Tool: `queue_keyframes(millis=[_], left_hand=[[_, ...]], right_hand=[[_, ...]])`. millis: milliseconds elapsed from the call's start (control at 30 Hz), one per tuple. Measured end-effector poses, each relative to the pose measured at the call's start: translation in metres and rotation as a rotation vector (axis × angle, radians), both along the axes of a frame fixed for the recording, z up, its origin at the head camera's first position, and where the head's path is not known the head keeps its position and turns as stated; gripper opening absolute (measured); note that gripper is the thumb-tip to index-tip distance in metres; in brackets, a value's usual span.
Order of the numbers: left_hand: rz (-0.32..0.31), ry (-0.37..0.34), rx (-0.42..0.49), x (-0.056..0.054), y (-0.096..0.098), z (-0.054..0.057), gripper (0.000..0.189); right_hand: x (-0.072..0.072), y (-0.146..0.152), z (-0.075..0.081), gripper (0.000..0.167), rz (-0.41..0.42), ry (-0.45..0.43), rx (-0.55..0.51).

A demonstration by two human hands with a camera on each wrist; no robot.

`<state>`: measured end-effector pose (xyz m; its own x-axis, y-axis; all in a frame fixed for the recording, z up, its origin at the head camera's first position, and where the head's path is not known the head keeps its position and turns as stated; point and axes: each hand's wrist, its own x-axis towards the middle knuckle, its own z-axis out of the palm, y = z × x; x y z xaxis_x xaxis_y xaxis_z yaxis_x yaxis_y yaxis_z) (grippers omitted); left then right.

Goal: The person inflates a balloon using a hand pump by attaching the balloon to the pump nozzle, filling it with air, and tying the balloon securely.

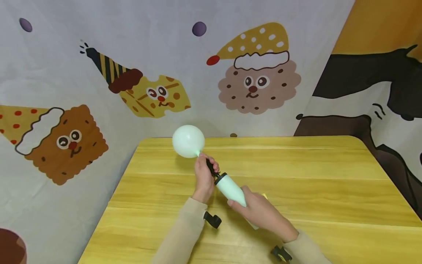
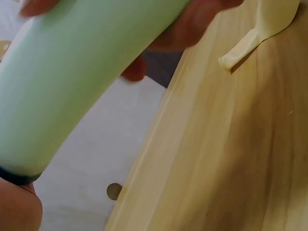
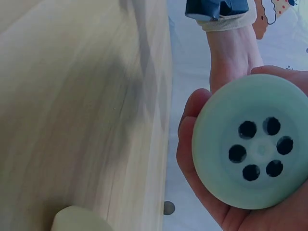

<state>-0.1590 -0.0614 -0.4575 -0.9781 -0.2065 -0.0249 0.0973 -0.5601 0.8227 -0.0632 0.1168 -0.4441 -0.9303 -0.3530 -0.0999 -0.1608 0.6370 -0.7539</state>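
A round, mint-green inflated balloon [image 1: 188,141] sits on the front end of a mint-green hand balloon pump [image 1: 231,190]. My left hand [image 1: 203,178] curls round the pump's black front part [image 1: 211,167], its thumb at the balloon's neck. The nozzle itself is hidden by those fingers. My right hand [image 1: 260,211] grips the green barrel near its rear end. In the right wrist view, the pump's round end cap [image 3: 262,144] faces the camera, with several dark holes in a ring.
A limp, pale yellow balloon [image 2: 276,19] lies on the wooden table [image 1: 148,216]; in the head view the right hand mostly covers that area. A white cloth with cartoon food figures [image 1: 165,44] hangs behind the table. Black wrist mounts [image 1: 213,220] are strapped on both sleeves.
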Motion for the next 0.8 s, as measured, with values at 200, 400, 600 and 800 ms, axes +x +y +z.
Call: queue_keyframes(millis=[200,400,600,800], left_hand=[[-0.001,-0.024,-0.011,0.001,0.003,-0.003,0.039],[0.030,-0.036,-0.024,-0.008,-0.013,0.003,0.042],[0.144,0.006,0.023,-0.024,-0.043,0.017,0.041],[0.126,0.020,0.016,-0.022,-0.039,0.022,0.042]], right_hand=[[-0.002,-0.002,-0.002,0.065,-0.013,-0.006,-0.023],[0.003,0.000,0.000,0.067,-0.015,-0.009,-0.008],[0.020,0.020,0.013,0.057,0.026,0.009,0.056],[0.028,0.026,0.007,0.061,0.030,0.024,0.045]])
